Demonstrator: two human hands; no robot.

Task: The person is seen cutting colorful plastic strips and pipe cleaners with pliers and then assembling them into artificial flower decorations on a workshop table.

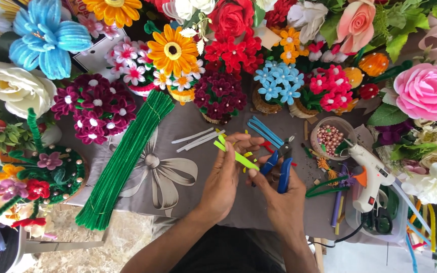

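Both grips pinch lime stem (238, 157).

My table (299, 212) has a grey cloth (178, 151) with a bow print over it. Near the left edge lies a long bundle of green pipe cleaners (122, 162). Mid-cloth: a few white stems (195, 140) and blue stems (265, 130). Along the far edge stand small pots of pipe-cleaner flowers (221, 93). Toward the right edge: a clear bowl of pink beads (330, 137) and a white glue gun (370, 177), near a tray with scissors (378, 220). Scraps are scattered between.
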